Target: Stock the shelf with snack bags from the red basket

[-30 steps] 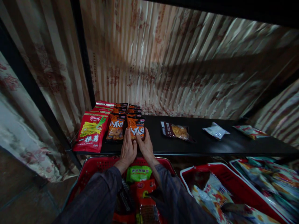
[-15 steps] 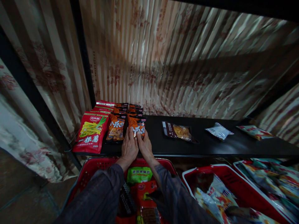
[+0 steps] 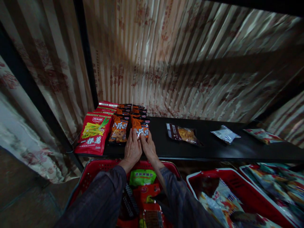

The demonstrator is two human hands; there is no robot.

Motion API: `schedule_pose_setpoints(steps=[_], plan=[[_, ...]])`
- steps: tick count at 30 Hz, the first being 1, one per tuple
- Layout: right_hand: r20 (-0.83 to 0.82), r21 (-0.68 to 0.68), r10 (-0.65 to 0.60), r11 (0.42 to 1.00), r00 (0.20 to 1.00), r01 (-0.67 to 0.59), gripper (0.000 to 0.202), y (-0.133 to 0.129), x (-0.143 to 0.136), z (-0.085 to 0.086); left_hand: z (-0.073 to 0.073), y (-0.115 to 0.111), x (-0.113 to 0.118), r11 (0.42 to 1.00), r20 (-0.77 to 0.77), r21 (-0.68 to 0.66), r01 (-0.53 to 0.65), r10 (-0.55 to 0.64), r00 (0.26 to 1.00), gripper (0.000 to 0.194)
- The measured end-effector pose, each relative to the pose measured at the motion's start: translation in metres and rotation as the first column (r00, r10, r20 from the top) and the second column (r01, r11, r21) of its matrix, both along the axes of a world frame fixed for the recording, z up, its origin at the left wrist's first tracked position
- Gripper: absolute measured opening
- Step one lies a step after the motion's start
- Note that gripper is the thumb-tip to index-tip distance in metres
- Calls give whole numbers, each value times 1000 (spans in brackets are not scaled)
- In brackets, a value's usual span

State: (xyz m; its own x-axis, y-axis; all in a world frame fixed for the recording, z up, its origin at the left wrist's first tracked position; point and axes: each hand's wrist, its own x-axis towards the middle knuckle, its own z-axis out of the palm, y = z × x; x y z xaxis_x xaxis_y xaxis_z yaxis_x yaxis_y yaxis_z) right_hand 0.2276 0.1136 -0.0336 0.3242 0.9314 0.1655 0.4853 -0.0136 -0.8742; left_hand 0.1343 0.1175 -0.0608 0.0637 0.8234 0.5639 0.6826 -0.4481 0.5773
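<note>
At the front of the second row on the black shelf (image 3: 159, 142) stands an orange snack bag (image 3: 140, 124) with white lettering. My left hand (image 3: 133, 146) grips its lower left side, and my right hand (image 3: 148, 146) grips its lower right side. Both hands are closed round the bag's bottom, side by side, hiding its lower edge. Just left is a matching orange snack bag (image 3: 119, 129), fronting another row. Beyond it, a red snack bag (image 3: 93, 134) with yellow sticks pictured leans at the shelf's left end.
Farther right on the shelf lie a brown snack bag (image 3: 182, 134), a silvery packet (image 3: 225, 134) and a red-and-green packet (image 3: 262, 135). Below are a red basket (image 3: 91, 169) under my forearms and a white-rimmed red basket (image 3: 256, 193), both holding snack bags. A striped curtain (image 3: 154, 57) hangs behind.
The view has shifted very slightly. Both hands remain on the orange snack bag at nearly the same spot on the shelf.
</note>
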Motion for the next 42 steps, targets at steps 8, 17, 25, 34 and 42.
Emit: schedule_pose_setpoints(steps=[8, 17, 25, 34, 42], plan=[[10, -19, 9, 1000, 1000, -9, 66, -1, -1, 3, 1, 0, -1, 1000, 57, -5, 10, -10, 998, 55], [49, 13, 1, 1000, 999, -1, 65, -1, -3, -2, -2, 3, -4, 1000, 51, -9, 27, -27, 998, 55], [52, 43, -32, 999, 998, 29, 69, -4, 5, -10, -6, -2, -9, 998, -47, 66, 6, -3, 999, 55], [120, 40, 23, 999, 993, -28, 64, -5, 4, -8, -7, -1, -9, 999, -124, 50, -9, 15, 992, 51], [162, 102, 9, 994, 987, -26, 64, -7, 5, -12, -11, -23, -20, 996, -161, 85, 38, -24, 987, 56]])
